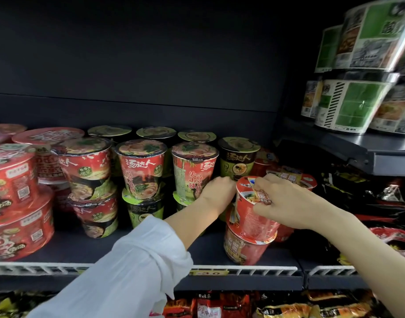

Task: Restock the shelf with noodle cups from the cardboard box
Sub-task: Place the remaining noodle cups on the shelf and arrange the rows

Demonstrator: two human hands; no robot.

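A red noodle cup (252, 216) is tilted on top of another red cup (242, 247) near the front of the dark shelf (132, 251). My right hand (286, 198) grips the top cup at its rim and lid. Over on that cup's left side, my left hand (216, 190) touches it, fingers curled behind, in front of a green cup (237, 161). More red cups (291, 177) stand just behind the held one. The cardboard box is out of view.
Stacked red and green cups (142, 171) fill the shelf's middle, wide red bowls (16, 203) its left. Dark noodle packets (369, 203) lie at the right, green-white bowls (357, 65) on the upper right shelf. Bare shelf floor shows in front, behind a white rail (254, 270).
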